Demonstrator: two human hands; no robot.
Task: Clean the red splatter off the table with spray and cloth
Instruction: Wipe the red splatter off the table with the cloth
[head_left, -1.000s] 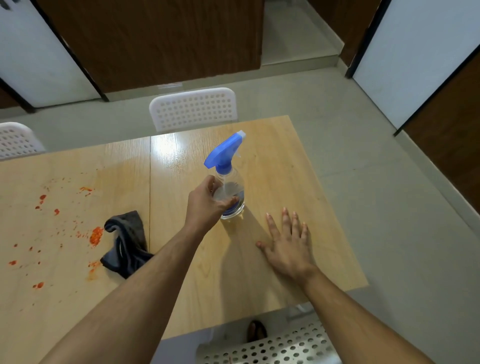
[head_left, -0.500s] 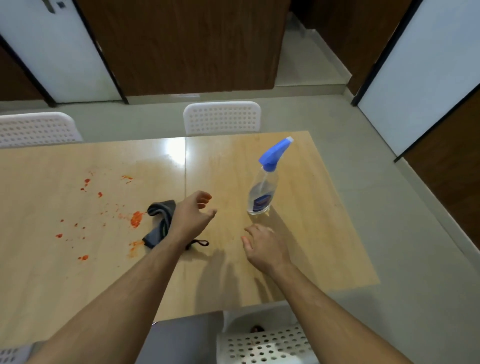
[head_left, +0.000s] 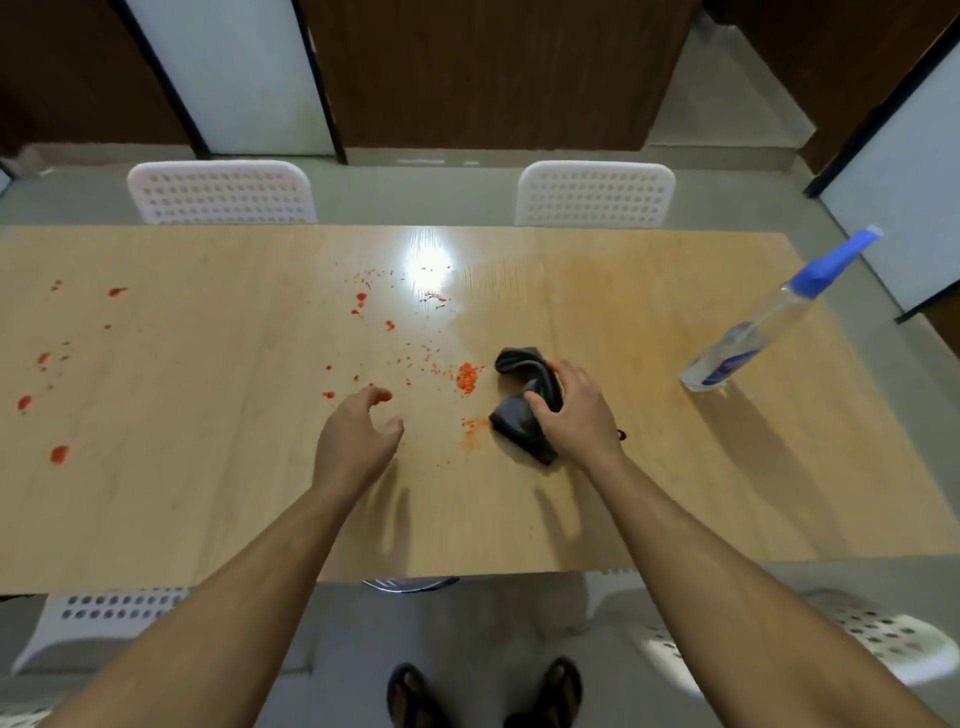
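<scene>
Red splatter (head_left: 466, 376) is scattered over the wooden table (head_left: 208, 493), from the far left edge to the middle. A crumpled dark cloth (head_left: 519, 410) lies just right of the biggest red patch. My right hand (head_left: 574, 415) is on the cloth with fingers curled round it. Hovering over the table left of the cloth, my left hand (head_left: 358, 441) holds nothing, its fingers loosely curled. The clear spray bottle (head_left: 748, 338) with a blue trigger head stands alone near the table's right end.
Two white perforated chairs (head_left: 223, 192) (head_left: 595, 193) stand behind the table's far edge. More white chairs (head_left: 883, 639) sit at the near side. My sandalled feet (head_left: 483, 693) show below the near edge. Grey floor lies to the right.
My left hand let go of the spray bottle, which now stands alone at the right. The view swung left. My right hand moved from the bare table onto the cloth.
</scene>
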